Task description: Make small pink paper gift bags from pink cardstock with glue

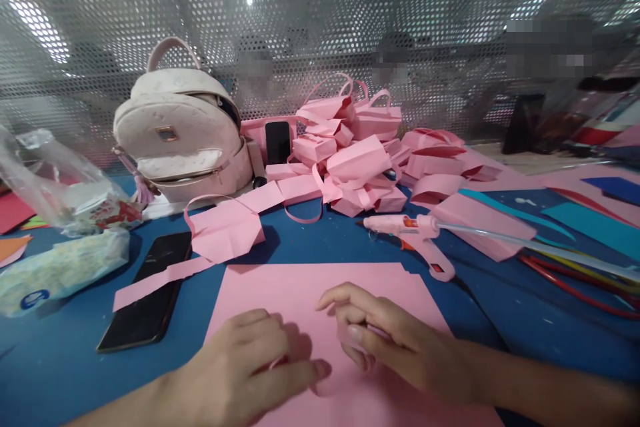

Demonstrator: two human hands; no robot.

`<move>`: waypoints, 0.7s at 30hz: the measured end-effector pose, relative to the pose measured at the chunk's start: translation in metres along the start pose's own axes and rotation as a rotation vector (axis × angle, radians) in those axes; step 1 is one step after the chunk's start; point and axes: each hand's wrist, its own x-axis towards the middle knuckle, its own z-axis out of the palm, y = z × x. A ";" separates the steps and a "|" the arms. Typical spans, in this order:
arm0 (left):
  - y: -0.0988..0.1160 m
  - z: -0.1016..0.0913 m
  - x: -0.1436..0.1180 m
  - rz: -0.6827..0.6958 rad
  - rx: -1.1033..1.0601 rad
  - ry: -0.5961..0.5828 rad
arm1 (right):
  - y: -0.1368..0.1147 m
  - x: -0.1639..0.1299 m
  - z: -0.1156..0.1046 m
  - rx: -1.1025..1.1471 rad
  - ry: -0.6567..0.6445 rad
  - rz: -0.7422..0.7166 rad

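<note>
Now both hands, the left hand and right hand, press curled fingers on the flat pink sheet at the table's near edge, unfolded yet, a heap of finished paper bags behind.

No text can be read: the red print on the plastic bag left of the backpack is too blurred.

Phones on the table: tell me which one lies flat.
The phone left of the pink sheet lies flat under a paper strip; the other phone stands upright beside the backpack.
</note>
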 end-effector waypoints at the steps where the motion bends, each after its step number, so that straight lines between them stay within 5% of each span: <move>1: 0.000 0.001 -0.001 -0.017 0.009 0.024 | 0.000 0.000 0.000 -0.010 0.002 0.008; 7: 0.001 0.005 -0.006 -0.326 -0.147 0.228 | 0.000 0.002 0.001 0.007 0.041 0.051; 12: -0.007 0.002 -0.001 -0.588 -0.473 0.280 | 0.005 0.001 0.000 -0.001 0.047 0.036; 21: -0.015 0.003 -0.003 -0.622 -1.124 0.322 | 0.014 0.005 -0.003 -0.095 0.270 0.061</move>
